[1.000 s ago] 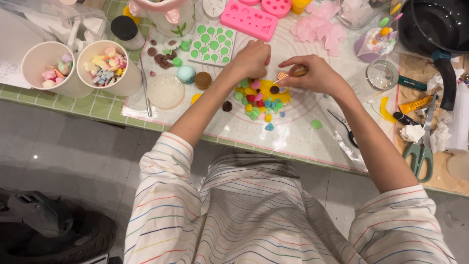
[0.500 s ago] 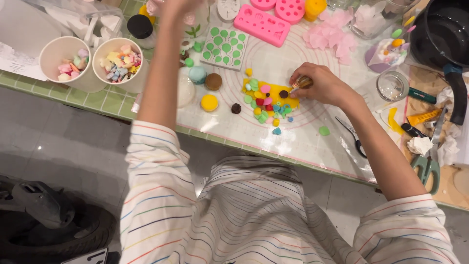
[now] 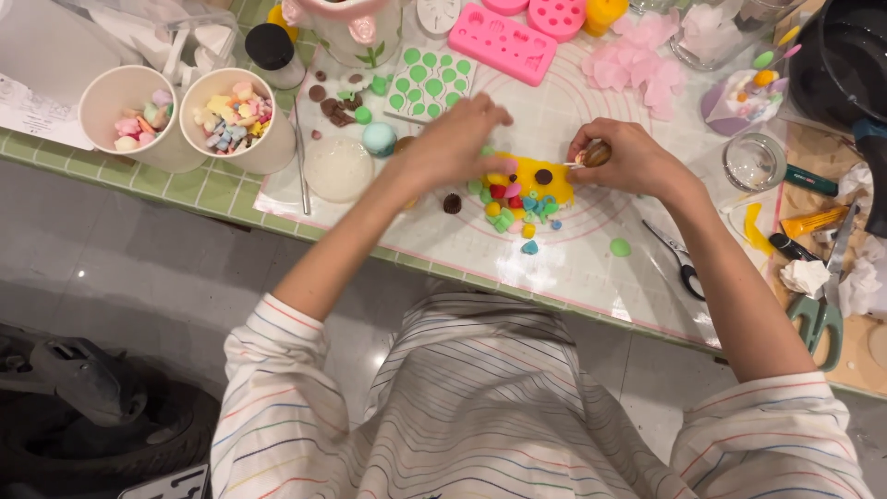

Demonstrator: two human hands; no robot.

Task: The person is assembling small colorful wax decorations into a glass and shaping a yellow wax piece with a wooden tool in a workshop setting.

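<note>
My left hand (image 3: 453,143) hovers, blurred, over the left end of a yellow clay slab (image 3: 528,174) on the translucent work mat (image 3: 573,263). Its fingers are spread and its underside is hidden. Small red, green, blue and pink clay bits (image 3: 514,208) crowd the slab's near edge, and a dark brown dot (image 3: 543,176) sits on it. My right hand (image 3: 630,159) is at the slab's right end, pinching a small brown clay piece (image 3: 597,152) with a thin stick at its tip. A brown ball (image 3: 452,203) lies just left of the slab.
Two white cups of pastel pieces (image 3: 137,120) (image 3: 238,118) stand at the left. A green-dotted sheet (image 3: 430,81), teal ball (image 3: 379,139), white disc (image 3: 337,169) and pink moulds (image 3: 504,42) lie behind. A glass jar (image 3: 753,162) and scissors (image 3: 684,268) (image 3: 818,319) are at the right.
My left hand, which had reached to the far side of the table, has come back down over the yellow slab. My right hand has stayed at the slab's right end.
</note>
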